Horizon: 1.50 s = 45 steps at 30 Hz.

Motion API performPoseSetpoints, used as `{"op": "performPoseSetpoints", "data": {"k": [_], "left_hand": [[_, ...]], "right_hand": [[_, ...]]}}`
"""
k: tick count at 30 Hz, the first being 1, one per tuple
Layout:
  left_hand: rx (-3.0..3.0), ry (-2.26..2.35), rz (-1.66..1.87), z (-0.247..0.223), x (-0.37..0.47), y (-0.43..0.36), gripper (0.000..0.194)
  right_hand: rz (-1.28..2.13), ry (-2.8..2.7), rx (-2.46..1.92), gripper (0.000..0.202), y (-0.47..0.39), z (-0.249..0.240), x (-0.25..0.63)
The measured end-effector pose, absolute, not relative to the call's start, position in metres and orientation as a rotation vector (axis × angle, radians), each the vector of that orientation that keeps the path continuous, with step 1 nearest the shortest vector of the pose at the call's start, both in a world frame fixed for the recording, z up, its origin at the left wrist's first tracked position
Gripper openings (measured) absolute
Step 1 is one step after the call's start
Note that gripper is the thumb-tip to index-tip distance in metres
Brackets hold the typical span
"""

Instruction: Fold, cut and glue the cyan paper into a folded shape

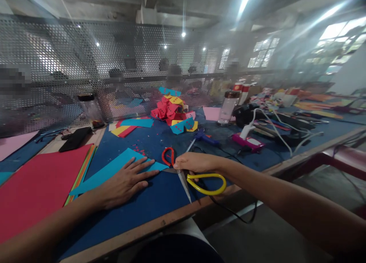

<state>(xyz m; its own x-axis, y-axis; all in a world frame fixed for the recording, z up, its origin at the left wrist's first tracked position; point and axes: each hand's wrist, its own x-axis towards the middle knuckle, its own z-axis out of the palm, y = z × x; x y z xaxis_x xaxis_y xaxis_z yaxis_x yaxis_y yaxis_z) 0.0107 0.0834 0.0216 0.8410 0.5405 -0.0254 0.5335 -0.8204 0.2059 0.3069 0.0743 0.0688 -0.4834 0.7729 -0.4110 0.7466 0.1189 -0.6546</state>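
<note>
"Where does your blue paper [111, 172] lie?"

"Flat on the table [137, 221], in front of you, under your left hand [130, 181]. That hand isn't gripping: the palm is down and the fingers are slightly spread, probably so the sheet can't slide."

"And your right hand [197, 162]?"

"Closed on the scissors [184, 184] near their pivot, with the handles wide apart: red loop on the far side, yellow loop towards you. One blade slants to the table's near edge; the other points at the paper's narrow tip. You can't tell from here whether they touch. Held by the middle like that, they don't look set for squeezing the loops."

"What's just beyond?"

"Small red scraps [140, 151] behind the sheet, and a blue glue gun [207, 138] past your right hand, handy for reaching. Farther back stands a heap of folded paper pieces [170, 110], seemingly pushed away to leave you working room."

"And to the sides?"

"A large red sheet [48, 183] on your left, partly covering other colours, with a phone [76, 139] at its far edge. A lidded jar [228, 108] stands upright, far right."
</note>
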Motion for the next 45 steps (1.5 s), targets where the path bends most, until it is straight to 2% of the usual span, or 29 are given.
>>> {"op": "performPoseSetpoints", "data": {"k": [27, 45], "left_hand": [[2.812, 0.799, 0.188, 0.014, 0.007, 0.087, 0.049], [2.814, 0.798, 0.137, 0.017, 0.007, 0.084, 0.05]], "right_hand": [[1.35, -2.329, -1.648, 0.032, 0.066, 0.077, 0.3], [1.359, -2.347, -1.591, 0.033, 0.07, 0.07, 0.3]]}}
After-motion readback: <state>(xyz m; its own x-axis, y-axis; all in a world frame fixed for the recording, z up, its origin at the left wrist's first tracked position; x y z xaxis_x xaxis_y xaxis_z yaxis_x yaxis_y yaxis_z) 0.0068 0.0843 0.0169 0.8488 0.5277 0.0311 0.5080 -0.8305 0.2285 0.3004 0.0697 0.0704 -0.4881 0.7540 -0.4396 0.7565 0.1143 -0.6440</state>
